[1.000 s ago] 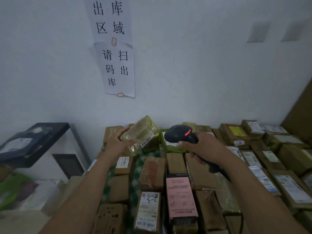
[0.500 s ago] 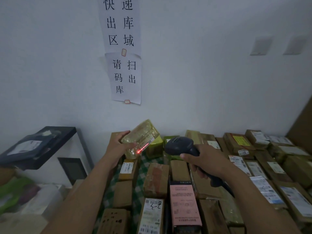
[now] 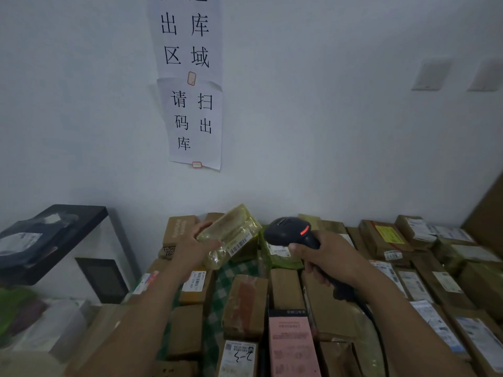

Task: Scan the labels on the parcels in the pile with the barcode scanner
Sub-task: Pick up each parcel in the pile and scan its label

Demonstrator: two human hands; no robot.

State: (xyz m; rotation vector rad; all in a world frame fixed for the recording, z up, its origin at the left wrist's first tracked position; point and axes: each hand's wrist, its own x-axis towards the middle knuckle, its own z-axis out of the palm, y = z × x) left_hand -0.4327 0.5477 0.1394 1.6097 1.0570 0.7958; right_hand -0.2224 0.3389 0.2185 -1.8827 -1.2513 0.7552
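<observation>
Left hand point(image 3: 194, 248): grips a yellowish plastic-wrapped parcel point(image 3: 231, 235), lifted above the pile point(image 3: 326, 308), barcode label facing right.
Right hand point(image 3: 329, 257): wrapped around the scanner point(image 3: 290, 235) handle, scanner head just right of the parcel.
Scanner light: red, lit on top.

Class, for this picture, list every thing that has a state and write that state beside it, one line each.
barcode scanner, held up, red light lit on its head.
right hand, gripping the barcode scanner's handle.
wrapped parcel, lifted above the pile, tilted, barcode label showing.
left hand, gripping the wrapped parcel.
pink-labelled parcel, lying flat in the pile.
</observation>
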